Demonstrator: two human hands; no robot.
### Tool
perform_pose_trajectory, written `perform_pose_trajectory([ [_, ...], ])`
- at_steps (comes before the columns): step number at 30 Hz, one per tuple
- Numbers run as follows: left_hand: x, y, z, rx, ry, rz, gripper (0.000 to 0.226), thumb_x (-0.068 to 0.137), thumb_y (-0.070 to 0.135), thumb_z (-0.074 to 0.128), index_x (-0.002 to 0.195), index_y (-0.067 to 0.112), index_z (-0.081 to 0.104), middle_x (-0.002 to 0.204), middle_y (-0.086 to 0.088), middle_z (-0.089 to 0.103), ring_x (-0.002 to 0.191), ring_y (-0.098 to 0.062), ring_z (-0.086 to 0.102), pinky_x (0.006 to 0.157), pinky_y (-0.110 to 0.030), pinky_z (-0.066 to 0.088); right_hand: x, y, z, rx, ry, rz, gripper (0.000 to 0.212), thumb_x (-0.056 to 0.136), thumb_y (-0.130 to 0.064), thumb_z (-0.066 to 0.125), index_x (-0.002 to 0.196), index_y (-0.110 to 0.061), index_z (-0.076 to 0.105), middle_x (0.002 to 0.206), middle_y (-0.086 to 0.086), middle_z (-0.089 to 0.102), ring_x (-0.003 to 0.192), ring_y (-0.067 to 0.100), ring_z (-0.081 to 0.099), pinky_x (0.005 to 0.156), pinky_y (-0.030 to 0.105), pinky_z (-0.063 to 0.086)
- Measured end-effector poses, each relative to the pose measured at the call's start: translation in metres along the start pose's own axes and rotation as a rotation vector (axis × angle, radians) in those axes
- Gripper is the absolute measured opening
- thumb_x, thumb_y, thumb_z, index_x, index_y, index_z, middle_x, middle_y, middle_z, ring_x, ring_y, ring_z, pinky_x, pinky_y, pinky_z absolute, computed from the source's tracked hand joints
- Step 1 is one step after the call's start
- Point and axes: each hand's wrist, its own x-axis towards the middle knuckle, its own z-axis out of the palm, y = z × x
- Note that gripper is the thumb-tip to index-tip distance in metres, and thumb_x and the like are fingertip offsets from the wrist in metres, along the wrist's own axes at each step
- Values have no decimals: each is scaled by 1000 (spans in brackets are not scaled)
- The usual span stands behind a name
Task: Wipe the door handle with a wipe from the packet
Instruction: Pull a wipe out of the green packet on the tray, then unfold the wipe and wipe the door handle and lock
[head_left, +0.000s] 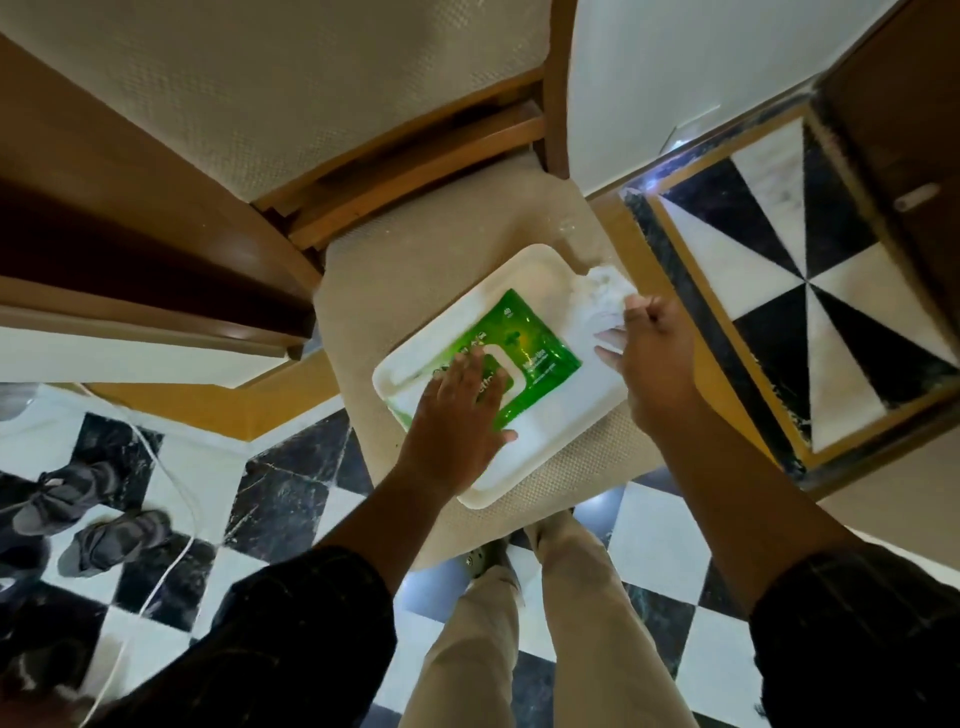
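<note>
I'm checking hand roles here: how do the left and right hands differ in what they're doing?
The left hand lies flat, fingers spread, on the green wipe packet; the right hand is closed, pinching a white wipe. The left is over the white tray; the right is at its far edge. Both wear dark sleeves.

A floor (291, 499) of black and white tiles is seen under a cream-cushioned wooden chair (415, 270); dark shoes (88, 519) are left nearby.
</note>
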Motion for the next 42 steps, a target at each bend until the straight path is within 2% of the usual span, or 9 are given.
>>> perform_pose_trajectory([
  [4, -3, 7, 10, 60, -107, -68, 95, 87, 67, 48, 154, 15, 5, 164, -21, -1, 150, -41, 0, 120, -55, 13, -18, -9, -19, -38, -62, 16, 12, 100, -23, 50, 97, -13, 55, 105, 9, 67, 95, 23, 69, 80, 38, 59],
  [7, -2, 13, -25, -46, -224, -102, 88, 88, 71, 38, 153, 17, 13, 164, -18, 0, 150, -39, 0, 119, -55, 10, -50, -29, -29, -21, -109, 0, 13, 101, -20, 51, 90, -15, 56, 101, 14, 67, 86, 23, 68, 73, 35, 58],
  [12, -29, 72, -145, -1163, -125, -246, 55, 70, 79, 52, 110, 43, 64, 122, 4, 67, 112, -19, 62, 91, -37, 48, -124, -78, -48, 20, -182, -57, 17, 100, -13, 51, 90, -5, 62, 86, 23, 66, 76, 32, 63, 69, 41, 58],
  [16, -66, 112, -216, -1508, -88, -109, 22, 82, 45, 69, 94, 27, 70, 86, 6, 77, 81, -16, 75, 68, -29, 58, -185, -124, -71, 22, -174, -171, 18, 99, -14, 51, 88, -8, 63, 77, 16, 63, 67, 26, 55, 57, 33, 46],
  [21, -95, 148, -280, -1630, 128, -74, 8, 91, 10, 63, 91, 15, 69, 80, -6, 74, 62, -16, 69, 54, -25, 55, -247, -180, -115, 110, -68, -306, 16, 97, -18, 56, 82, -17, 62, 77, 7, 65, 69, 19, 61, 60, 31, 51],
  [24, -101, 170, -320, -1707, 219, -32, 9, 95, 12, 59, 94, 14, 68, 80, -12, 73, 59, -17, 68, 52, -26, 55, -281, -200, -149, 133, 37, -371, 18, 98, -24, 54, 87, -13, 63, 73, 0, 69, 63, 11, 67, 57, 26, 53],
  [29, -91, 198, -363, -1745, 393, -39, 19, 98, 24, 55, 89, 10, 63, 41, 5, 49, 36, -9, 42, 40, -22, 43, -311, -214, -198, 122, 194, -466, 26, 100, -24, 50, 94, -1, 63, 79, 2, 65, 70, 12, 61, 59, 23, 53],
  [38, -75, 286, -418, -1536, 464, 110, 19, 92, 37, 62, 97, 21, 57, 98, -9, 65, 89, -27, 67, 77, -44, 60, -282, -248, -284, 37, 345, -501, 20, 99, -27, 53, 89, -18, 67, 72, 3, 60, 58, 16, 53, 60, 33, 48],
  [42, -60, 347, -436, -1455, 408, 250, 13, 93, 29, 64, 98, 20, 56, 100, -10, 68, 90, -28, 69, 71, -41, 62, -255, -276, -320, -28, 344, -577, 22, 93, -38, 60, 114, -30, 62, 113, -7, 62, 92, 6, 60, 70, 21, 50],
])
